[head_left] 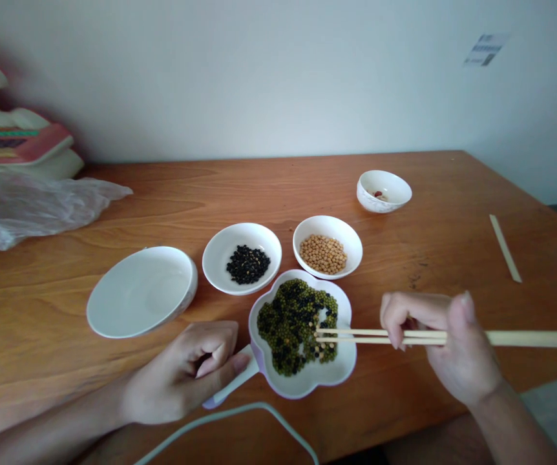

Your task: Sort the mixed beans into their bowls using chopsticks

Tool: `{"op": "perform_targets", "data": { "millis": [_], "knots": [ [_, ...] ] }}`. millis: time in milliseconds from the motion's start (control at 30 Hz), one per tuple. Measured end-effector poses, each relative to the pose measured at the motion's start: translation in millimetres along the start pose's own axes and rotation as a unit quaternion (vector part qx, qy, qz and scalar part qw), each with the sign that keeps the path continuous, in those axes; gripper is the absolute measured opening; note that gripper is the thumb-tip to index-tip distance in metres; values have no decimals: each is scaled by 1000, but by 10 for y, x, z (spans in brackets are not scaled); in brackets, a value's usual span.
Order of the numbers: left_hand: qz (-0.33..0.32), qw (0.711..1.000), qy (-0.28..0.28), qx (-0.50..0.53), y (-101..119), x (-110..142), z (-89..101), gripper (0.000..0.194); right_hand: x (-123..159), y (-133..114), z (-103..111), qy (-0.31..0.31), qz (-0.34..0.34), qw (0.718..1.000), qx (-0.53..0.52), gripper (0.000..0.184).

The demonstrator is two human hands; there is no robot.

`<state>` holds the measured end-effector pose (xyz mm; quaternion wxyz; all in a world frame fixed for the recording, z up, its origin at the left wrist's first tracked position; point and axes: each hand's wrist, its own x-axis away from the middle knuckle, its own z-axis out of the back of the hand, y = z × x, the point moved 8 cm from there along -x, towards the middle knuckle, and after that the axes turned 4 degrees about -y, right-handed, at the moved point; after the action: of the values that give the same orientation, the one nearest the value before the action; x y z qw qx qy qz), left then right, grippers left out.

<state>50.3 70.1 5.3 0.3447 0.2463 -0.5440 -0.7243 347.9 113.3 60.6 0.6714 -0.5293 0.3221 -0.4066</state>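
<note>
My right hand is closed on a pair of wooden chopsticks. Their tips reach into a flower-shaped white dish holding mixed green, black and yellow beans. My left hand rests on the table with its fingers curled, the thumb touching the dish's handle. Behind the dish stand a white bowl of black beans and a white bowl of yellow beans. An empty white bowl lies tilted at the left.
A small white bowl with a few reddish pieces stands farther back on the wooden table. A paper chopstick sleeve lies at the right. Clear plastic wrap and stacked packages fill the back left. A pale cable curves at the front edge.
</note>
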Motion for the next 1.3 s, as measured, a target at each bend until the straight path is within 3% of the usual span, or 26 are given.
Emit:
{"op": "perform_targets", "data": {
  "millis": [233, 800, 1033, 1300],
  "knots": [
    [-4, 1000, 2, -4, 19, -18, 0, 42, 2, 80, -37, -22, -10, 999, 26, 83],
    [6, 1000, 0, 5, -33, 12, -14, 40, -39, -35, -46, 12, 36, 999, 33, 79],
    [14, 1000, -5, -10, -42, 22, -26, 39, -21, -232, 141, 137, 68, 988, -28, 84],
    [3, 998, 8, -68, -80, 35, -41, 37, 276, -311, 620, 325, 168, 930, -26, 83]
  ]
}}
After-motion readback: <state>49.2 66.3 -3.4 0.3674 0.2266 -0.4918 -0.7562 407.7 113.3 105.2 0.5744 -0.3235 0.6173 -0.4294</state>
